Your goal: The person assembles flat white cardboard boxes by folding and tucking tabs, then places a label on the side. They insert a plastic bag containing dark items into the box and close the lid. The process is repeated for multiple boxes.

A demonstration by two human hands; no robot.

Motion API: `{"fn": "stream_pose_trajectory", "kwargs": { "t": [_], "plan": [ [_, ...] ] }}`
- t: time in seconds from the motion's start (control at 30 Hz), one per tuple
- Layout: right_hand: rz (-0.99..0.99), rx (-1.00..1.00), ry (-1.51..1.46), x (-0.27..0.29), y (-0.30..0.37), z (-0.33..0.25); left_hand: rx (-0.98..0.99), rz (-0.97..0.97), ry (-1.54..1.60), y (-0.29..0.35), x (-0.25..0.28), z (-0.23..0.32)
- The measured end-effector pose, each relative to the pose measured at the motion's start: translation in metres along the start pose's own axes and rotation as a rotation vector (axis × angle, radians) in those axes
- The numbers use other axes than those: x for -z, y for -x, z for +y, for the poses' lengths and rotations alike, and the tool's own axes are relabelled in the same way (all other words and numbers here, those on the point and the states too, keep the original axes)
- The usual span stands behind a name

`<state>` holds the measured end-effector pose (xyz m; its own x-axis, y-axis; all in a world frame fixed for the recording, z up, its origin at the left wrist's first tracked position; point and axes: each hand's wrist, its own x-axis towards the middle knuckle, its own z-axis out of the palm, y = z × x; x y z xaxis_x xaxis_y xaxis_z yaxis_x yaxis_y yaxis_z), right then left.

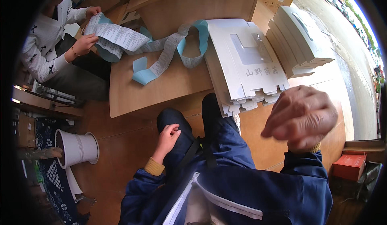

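My left hand (169, 139) rests on my left thigh, its fingers loosely curled together with nothing seen in them. In the air at the right, my right hand (303, 114) is raised, slightly blurred, with fingers bent into a loose fist; no object shows in it. It is nearest the stack of flat white box blanks (262, 70), whose top sheet has a clear window and dark printing. Across the wooden table (173, 92) winds a long strip of printed labels (161, 60) with blue backing. A person at the far left holds its other end in both hands.
Several pale boxes (296, 39) are stacked right of the blanks. A white bin (78, 148) lies on its side at the left, and a hand of someone reaches near its mouth. A red box (348, 165) sits at the lower right. Outside is a road (340, 43).
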<state>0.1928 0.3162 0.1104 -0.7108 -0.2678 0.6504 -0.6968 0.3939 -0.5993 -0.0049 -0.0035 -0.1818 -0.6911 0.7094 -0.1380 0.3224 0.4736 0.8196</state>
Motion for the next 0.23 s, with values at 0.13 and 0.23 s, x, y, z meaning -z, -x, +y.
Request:
{"fn": "stream_pose_trajectory", "kwargs": {
  "t": [0.13, 0.23],
  "plan": [
    [-0.163, 0.223, -0.311, -0.040, -0.058, -0.020, -0.293, 0.106, -0.197, 0.017, -0.015, -0.014],
    [-0.218, 0.378, -0.453, -0.056, -0.082, -0.013, -0.308, 0.142, -0.153, 0.023, -0.011, -0.014]
  ]
}}
